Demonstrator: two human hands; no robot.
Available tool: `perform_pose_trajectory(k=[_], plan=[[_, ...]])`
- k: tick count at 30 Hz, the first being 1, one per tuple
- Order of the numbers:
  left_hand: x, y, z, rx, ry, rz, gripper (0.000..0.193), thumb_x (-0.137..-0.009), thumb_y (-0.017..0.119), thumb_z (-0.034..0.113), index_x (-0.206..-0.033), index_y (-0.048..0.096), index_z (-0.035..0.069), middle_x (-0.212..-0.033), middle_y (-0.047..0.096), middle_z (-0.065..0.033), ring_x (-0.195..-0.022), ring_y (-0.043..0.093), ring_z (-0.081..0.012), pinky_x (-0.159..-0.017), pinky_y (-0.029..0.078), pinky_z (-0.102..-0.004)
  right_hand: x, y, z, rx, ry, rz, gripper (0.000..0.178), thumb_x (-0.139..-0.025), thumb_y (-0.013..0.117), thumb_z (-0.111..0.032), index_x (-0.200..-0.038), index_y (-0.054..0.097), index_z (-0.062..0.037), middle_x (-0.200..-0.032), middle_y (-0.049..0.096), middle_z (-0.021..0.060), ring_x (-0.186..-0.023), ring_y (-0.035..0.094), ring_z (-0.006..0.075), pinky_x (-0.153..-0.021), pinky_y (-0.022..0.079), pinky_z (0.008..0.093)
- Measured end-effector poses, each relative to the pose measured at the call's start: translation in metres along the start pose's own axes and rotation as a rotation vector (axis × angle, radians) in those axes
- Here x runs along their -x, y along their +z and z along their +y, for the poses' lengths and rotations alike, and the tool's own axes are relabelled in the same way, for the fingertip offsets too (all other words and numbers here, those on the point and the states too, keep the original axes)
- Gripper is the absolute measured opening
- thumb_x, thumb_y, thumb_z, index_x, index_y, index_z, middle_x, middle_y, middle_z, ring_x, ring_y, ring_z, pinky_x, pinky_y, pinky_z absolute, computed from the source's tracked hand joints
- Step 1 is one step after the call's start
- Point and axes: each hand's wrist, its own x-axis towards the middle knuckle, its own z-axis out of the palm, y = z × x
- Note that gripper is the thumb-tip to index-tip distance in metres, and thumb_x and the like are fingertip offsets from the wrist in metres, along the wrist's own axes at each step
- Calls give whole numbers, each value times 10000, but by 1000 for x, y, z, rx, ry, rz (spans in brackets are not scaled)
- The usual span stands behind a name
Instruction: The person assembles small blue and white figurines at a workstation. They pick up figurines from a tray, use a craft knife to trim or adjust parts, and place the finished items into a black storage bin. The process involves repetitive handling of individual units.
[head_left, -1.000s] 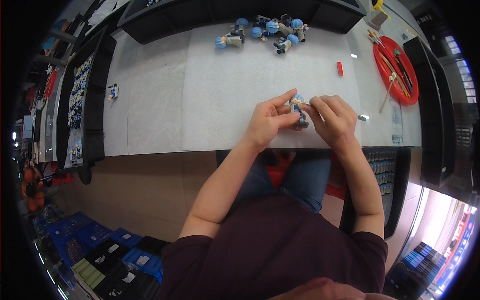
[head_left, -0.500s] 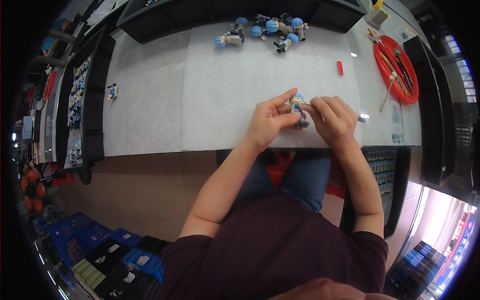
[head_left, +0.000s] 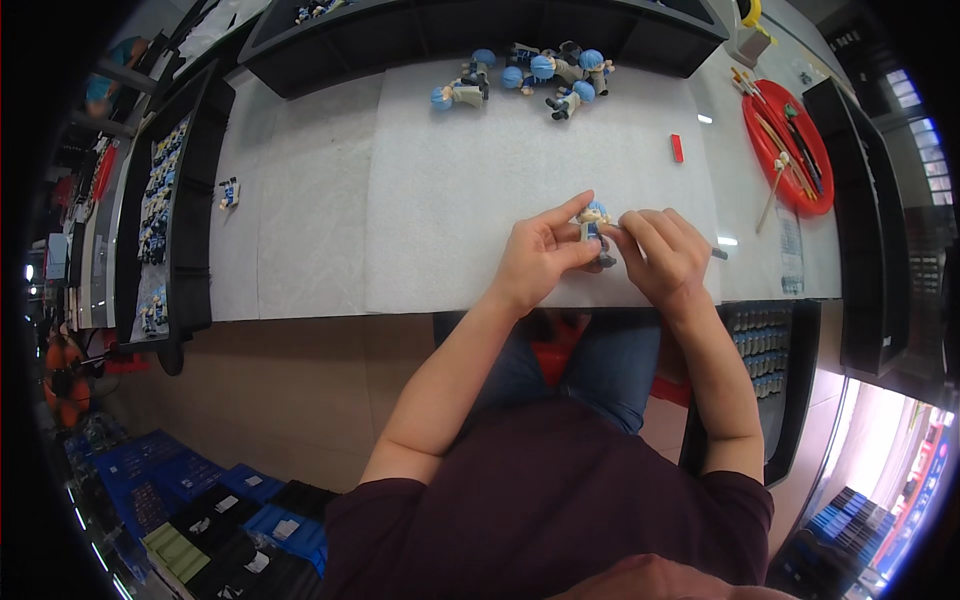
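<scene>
Over the front part of the table, my left hand (head_left: 537, 258) pinches a small blue-haired figurine (head_left: 590, 230) between thumb and fingers. The figurine is upright, with its face and blue-and-pale clothes in sight and dark feet at the bottom. Close against its right side, my right hand (head_left: 662, 258) has its fingers pinched around a slim tool (head_left: 719, 254). Only the tool's dark rear end shows, sticking out past the hand; its kind and tip are hidden. Farther back lies a loose group of similar blue-haired figurines (head_left: 543, 68), some on their sides.
A small red block (head_left: 677, 148) lies right of centre. At the right, a red oval tray (head_left: 824, 205) holds brushes and sticks. Black bins stand along the back (head_left: 400, 55), left (head_left: 190, 210) and right (head_left: 870, 200). One small figure (head_left: 229, 193) lies at the left. Figure parts (head_left: 765, 350) fill a low tray.
Both hands and the figurine sit slightly lower in the picture, as the whole view has shifted a little. The grip on the figurine stays the same.
</scene>
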Motion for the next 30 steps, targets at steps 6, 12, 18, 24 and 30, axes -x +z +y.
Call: perform_pose_trajectory(k=[6, 12, 18, 24, 30], plan=[[1, 2, 3, 2, -3, -14, 541, -810, 533, -48, -1320, 353, -31, -1001, 605, -168, -871, 614, -198, -798, 513, -317, 0, 0, 1, 2, -5, 28, 172, -673, 729, -116, -722, 572, -67, -631, 555, 9, -481, 470, 145, -430, 370, 265], [1, 2, 3, -21, 12, 8, 535, -812, 535, -44, -1317, 359, -31, -995, 609, -162, -872, 614, -188, -799, 511, -306, 1, 1, -1, -4, 1, -4, 179, -664, 731, -124, -727, 574, -67, -629, 553, 11, -477, 467, 145, -426, 371, 266], [2, 3, 2, -14, 30, 22, 526, -805, 541, -47, -1305, 376, -37, -971, 620, -158, -855, 617, -172, -797, 511, -294, 7, 9, 2, 3, 22, 45, 181, -661, 737, -127, -723, 579, -64, -622, 555, 17, -482, 476, 147, -425, 374, 266], [2, 4, -2, -33, 52, 41, 523, -797, 542, -58, -1297, 387, -40, -960, 625, -165, -856, 620, -180, -801, 513, -297, 13, 7, -3, -17, 65, 50, 180, -650, 748, -116, -719, 593, -55, -612, 560, 24, -489, 491, 144, -425, 380, 263], [1, 4, -1, -57, 42, 36, 521, -790, 539, -72, -1290, 396, -41, -969, 623, -167, -859, 624, -197, -810, 511, -304, 22, 4, -3, -47, 158, 155, 179, -642, 757, -110, -710, 599, -58, -621, 572, 29, -497, 508, 151, -430, 389, 267]])
